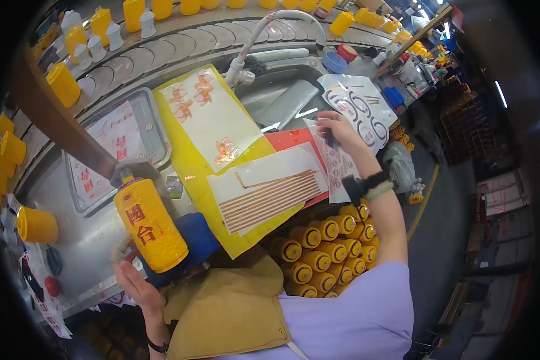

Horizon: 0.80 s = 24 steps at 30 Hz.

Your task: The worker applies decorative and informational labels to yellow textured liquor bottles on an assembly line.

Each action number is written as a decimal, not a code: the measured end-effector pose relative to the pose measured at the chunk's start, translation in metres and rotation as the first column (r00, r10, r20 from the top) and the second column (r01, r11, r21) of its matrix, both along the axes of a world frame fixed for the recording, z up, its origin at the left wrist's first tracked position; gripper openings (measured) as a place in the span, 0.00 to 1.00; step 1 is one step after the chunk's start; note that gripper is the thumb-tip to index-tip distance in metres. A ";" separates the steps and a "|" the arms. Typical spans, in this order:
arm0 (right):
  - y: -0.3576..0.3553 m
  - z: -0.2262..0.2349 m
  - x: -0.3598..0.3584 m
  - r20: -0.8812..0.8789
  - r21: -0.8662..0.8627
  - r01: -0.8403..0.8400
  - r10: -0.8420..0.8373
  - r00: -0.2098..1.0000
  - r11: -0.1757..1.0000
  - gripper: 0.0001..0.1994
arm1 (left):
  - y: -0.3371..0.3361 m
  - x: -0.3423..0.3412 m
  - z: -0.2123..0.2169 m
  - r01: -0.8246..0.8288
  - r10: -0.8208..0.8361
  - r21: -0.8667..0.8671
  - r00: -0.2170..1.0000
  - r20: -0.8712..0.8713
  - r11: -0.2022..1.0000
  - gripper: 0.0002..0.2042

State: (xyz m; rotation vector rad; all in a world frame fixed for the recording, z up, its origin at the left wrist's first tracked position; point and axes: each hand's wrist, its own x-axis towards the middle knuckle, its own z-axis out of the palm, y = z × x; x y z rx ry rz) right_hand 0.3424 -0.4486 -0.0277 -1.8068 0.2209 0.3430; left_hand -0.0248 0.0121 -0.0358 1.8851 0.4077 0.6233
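Note:
A yellow bottle with red characters lies tilted over a blue block, its neck at a grey bracket. My left hand is beside the bottle's lower left side, fingers apart and nothing seen in them. Out to the right, my right hand has its fingers curled round a small dark thing, mostly hidden, above a printed decal sheet. Between my hands, a white sheet with brown strips and one with orange figures lie on a yellow sheet.
A sink with a curved faucet is at the back. A metal tray holds red-printed decals at left. Yellow bottles are stacked below the right edge. A slatted conveyor carries yellow caps. A brown post slants at left.

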 end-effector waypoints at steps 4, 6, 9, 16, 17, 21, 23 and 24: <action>0.097 -0.023 0.044 -0.247 0.244 0.013 0.049 0.968 0.970 0.30 | 0.003 -0.002 0.000 -0.065 0.065 0.019 0.998 -0.006 0.998 0.27; 0.124 -0.050 0.071 -0.280 0.249 0.050 0.023 0.960 0.967 0.20 | 0.003 -0.001 0.001 -0.057 0.057 0.023 0.998 -0.001 0.998 0.28; 0.130 -0.068 0.107 -0.305 0.009 -0.039 0.040 0.952 0.999 0.11 | -0.006 0.005 0.011 -0.043 0.044 0.035 0.999 -0.029 0.998 0.29; 0.143 -0.021 0.077 -0.360 0.492 0.003 0.200 0.911 0.871 0.08 | -0.003 0.000 0.006 -0.111 0.110 -0.012 0.993 -0.041 0.994 0.29; 0.134 0.029 0.032 -0.277 0.560 -0.011 0.199 0.940 0.829 0.13 | -0.001 -0.002 0.007 -0.113 0.112 -0.015 0.993 -0.035 0.994 0.30; 0.022 0.012 0.068 -0.484 0.664 0.002 0.427 0.764 0.748 0.16 | -0.001 0.011 0.006 -0.052 0.052 -0.040 0.999 -0.005 0.998 0.30; 0.029 0.052 0.026 -0.500 0.480 -0.076 0.344 0.794 0.874 0.23 | 0.003 0.006 0.006 -0.077 0.077 -0.061 0.997 -0.010 0.995 0.30; 0.021 0.077 0.007 -0.473 0.250 -0.136 0.244 0.847 0.959 0.30 | 0.003 0.009 0.006 -0.073 0.073 -0.053 0.997 -0.008 0.996 0.30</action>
